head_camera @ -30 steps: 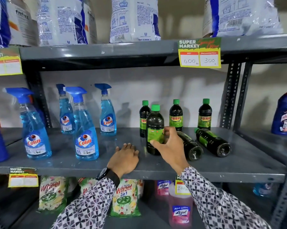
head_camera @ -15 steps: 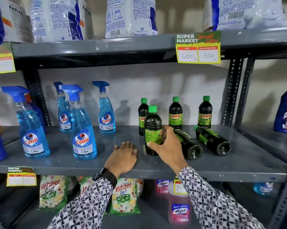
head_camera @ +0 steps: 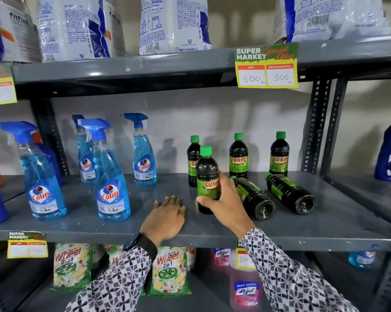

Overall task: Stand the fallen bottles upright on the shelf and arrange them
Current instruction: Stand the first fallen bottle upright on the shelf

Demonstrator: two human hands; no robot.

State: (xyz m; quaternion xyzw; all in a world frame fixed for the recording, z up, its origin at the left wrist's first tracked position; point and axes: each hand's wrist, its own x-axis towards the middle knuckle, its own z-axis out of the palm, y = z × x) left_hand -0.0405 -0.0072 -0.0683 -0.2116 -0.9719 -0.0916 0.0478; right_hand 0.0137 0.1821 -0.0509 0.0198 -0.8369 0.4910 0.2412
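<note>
Little has moved since the earlier frame: the upright dark plastic bottle with a green cap and green Sunny label (head_camera: 207, 180) is still clasped by the right hand (head_camera: 223, 200), thumb in front, at the front of the grey metal shelf (head_camera: 325, 230), apparently to be set squarely. The left hand (head_camera: 166, 218) is laid flat and empty on the shelf beside it, seemingly for support. Two matching dark bottles (head_camera: 253, 199) (head_camera: 290, 193) are seen lying fallen, just right, bases forward; three (head_camera: 238, 156) are stood behind.

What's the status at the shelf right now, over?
Right hand gripping an upright dark bottle. Left hand flat on the shelf. Two bottles lying down. Nothing blocking them.
</note>
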